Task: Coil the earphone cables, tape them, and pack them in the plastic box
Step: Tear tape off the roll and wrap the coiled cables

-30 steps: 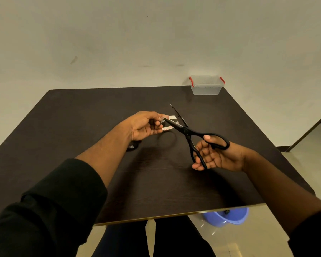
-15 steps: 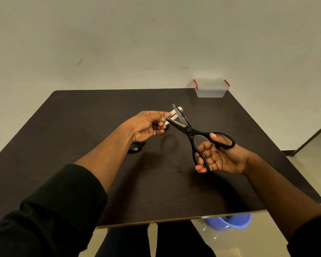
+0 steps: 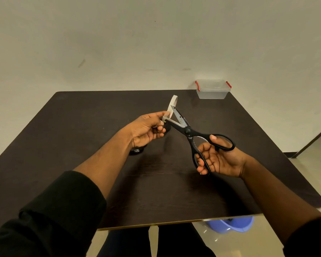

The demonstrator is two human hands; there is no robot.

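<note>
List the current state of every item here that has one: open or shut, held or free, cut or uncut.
Black-handled scissors: blades open, held by right hand.
White tape strip: pinched by left hand, between the blades, uncut.
Clear plastic box with red clips: lid on, at the table's far edge.

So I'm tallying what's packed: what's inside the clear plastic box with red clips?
Nothing shows through the clear plastic box with red clips at the dark table's far edge; its closed lid and haze could hide small items.
</note>
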